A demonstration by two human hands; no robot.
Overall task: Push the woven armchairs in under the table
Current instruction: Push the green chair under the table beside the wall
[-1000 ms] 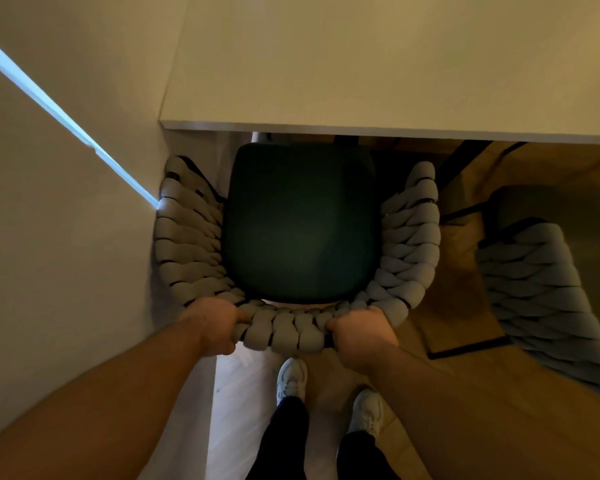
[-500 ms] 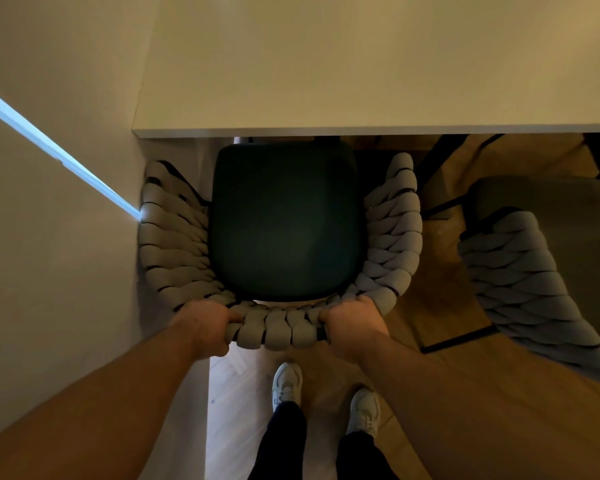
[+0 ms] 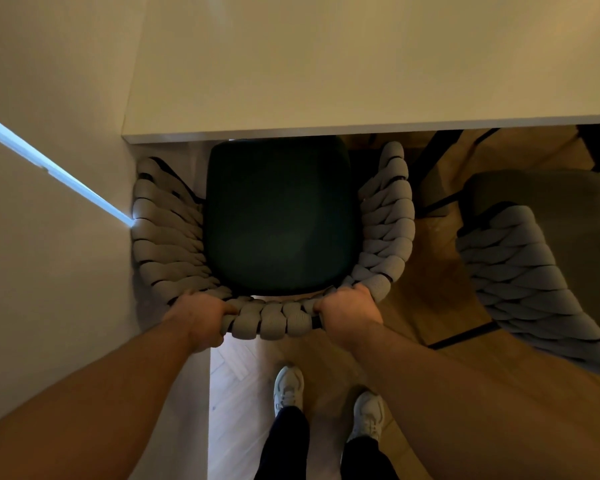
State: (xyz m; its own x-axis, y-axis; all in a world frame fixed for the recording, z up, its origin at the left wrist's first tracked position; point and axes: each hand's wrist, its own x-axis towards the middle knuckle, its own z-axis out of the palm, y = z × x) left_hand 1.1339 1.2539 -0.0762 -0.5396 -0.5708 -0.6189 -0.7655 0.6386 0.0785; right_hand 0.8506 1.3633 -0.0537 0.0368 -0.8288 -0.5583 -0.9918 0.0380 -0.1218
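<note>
A woven armchair [image 3: 388, 216] with grey braided rope arms and a dark green seat cushion [image 3: 279, 216] stands right below me, its front edge just under the rim of the pale table [image 3: 326, 64]. My left hand [image 3: 201, 317] grips the left part of the woven backrest. My right hand [image 3: 349, 315] grips the right part of the same backrest. A second woven armchair [image 3: 520, 268] stands to the right, turned at an angle, its seat partly out from under the table.
A pale wall [image 3: 49, 237] runs close along the chair's left arm. Black table legs [image 3: 433, 161] show between the two chairs. Wooden floor [image 3: 437, 271] lies below, and my two white shoes [image 3: 288, 389] stand just behind the backrest.
The chair has slid a little forward toward the table, its front edge now tucked at the table rim. Both hands keep the same grip on the backrest.
</note>
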